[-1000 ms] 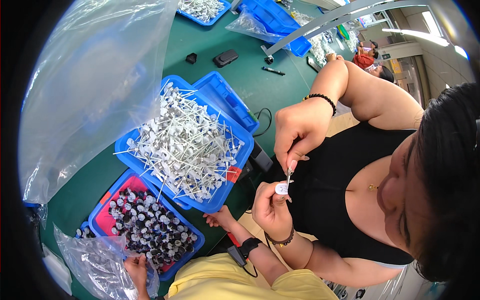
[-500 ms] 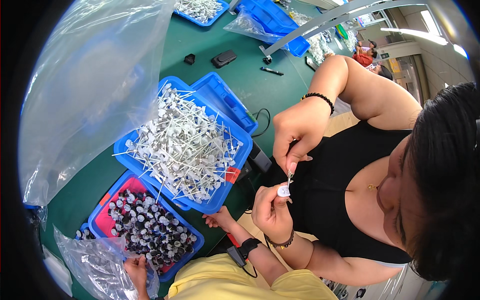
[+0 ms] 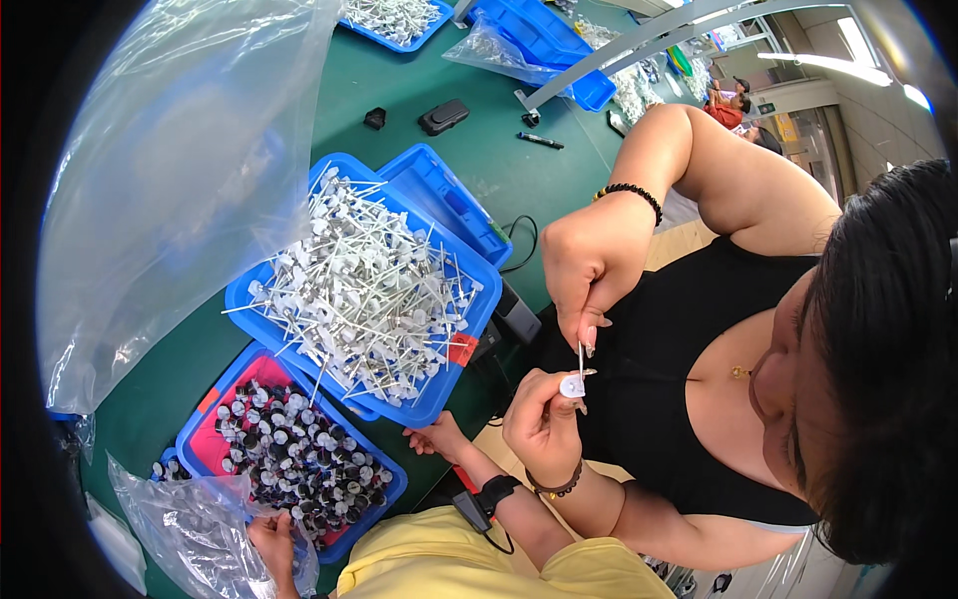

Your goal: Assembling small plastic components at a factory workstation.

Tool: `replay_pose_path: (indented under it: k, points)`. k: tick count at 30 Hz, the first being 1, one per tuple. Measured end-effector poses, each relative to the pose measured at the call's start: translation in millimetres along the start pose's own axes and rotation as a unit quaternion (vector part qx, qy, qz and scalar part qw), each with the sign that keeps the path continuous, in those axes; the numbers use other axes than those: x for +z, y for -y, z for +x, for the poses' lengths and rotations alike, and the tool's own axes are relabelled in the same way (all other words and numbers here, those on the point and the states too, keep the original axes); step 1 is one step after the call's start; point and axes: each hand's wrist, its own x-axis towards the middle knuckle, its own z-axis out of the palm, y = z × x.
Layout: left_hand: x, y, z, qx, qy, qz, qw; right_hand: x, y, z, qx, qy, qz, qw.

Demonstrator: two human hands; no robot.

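Observation:
My left hand [image 3: 271, 547] is at the lower left, fingers closed on the edge of a clear plastic bag [image 3: 185, 519]. The bag lies against a blue bin with a pink inside [image 3: 205, 444], heaped with small black and white round parts [image 3: 299, 449]. Just below the corner of a larger blue bin [image 3: 424, 404], my right hand [image 3: 439, 436] has its fingers loosely stretched leftward, with nothing visible in them. That bin is piled with white plastic pieces on thin metal rods [image 3: 364, 290]. A black band with a small device [image 3: 479, 501] sits on my right wrist.
Facing me on the right, a co-worker in a black top pinches a white round part [image 3: 571, 385] and its thin rod between both hands. A large clear plastic sheet [image 3: 190, 180] hangs at left. A pen [image 3: 540, 140] and black case [image 3: 443, 117] lie on the green table [image 3: 479, 180].
The co-worker's upper hand has shifted slightly, and the rod in the white part now stands straighter and shows more. My own hands have hardly moved.

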Motion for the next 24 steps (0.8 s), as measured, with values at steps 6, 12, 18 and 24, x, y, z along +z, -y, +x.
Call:
replay_pose_path:
  k: [6, 12, 18, 24]
  points:
    - [-0.5, 4.5, 1.8, 0.003, -0.004, 0.029, 1.000, 0.5, 0.2, 0.2, 0.000, -0.002, 0.002, 1.000]
    - [0.3, 1.6, 0.7, 0.019, 0.001, -0.014, 1.000, 0.9, 2.5, -1.4, 0.007, -0.002, 0.002, 1.000]
    - [1.2, -3.2, -0.5, 0.013, -0.005, -0.004, 1.000, 1.1, 2.7, -1.5, 0.003, 0.002, -0.004, 1.000]
    - [1.1, -5.1, -0.3, 0.011, -0.004, 0.023, 1.000, 0.4, 0.8, -0.4, -0.001, 0.000, -0.007, 1.000]
